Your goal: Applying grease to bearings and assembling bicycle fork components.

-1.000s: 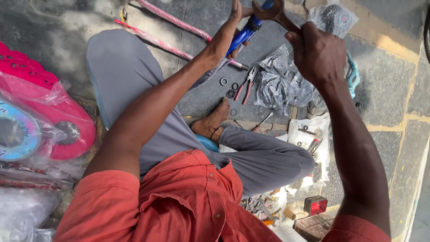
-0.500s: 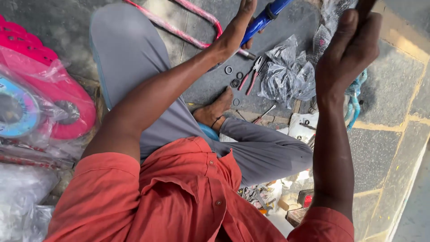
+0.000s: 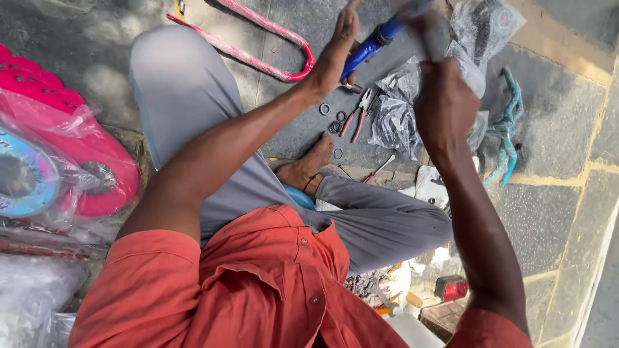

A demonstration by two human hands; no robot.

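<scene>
Two hands are up: the left hand (image 3: pixel 338 48) and the right hand (image 3: pixel 445 106), with one blue bar (image 3: pixel 369 46) at the left one. On the stone floor (image 3: pixel 554 212) lie four small rings (image 3: pixel 324 109), one pair of red-handled pliers (image 3: pixel 358 115) and one pink tube frame (image 3: pixel 258 45). There are two clear plastic bags (image 3: pixel 396 106) of dark parts, one teal rope (image 3: pixel 509 129) and one red lamp (image 3: pixel 451 289).

On the floor at our left we see a clear plastic bag (image 3: pixel 77 161) wrapping pink parts with a round blue-and-pink label (image 3: pixel 26 177). Ahead lie crumpled clear bags (image 3: pixel 400 109) of dark parts; a small red box (image 3: pixel 451 288) sits lower right.
</scene>
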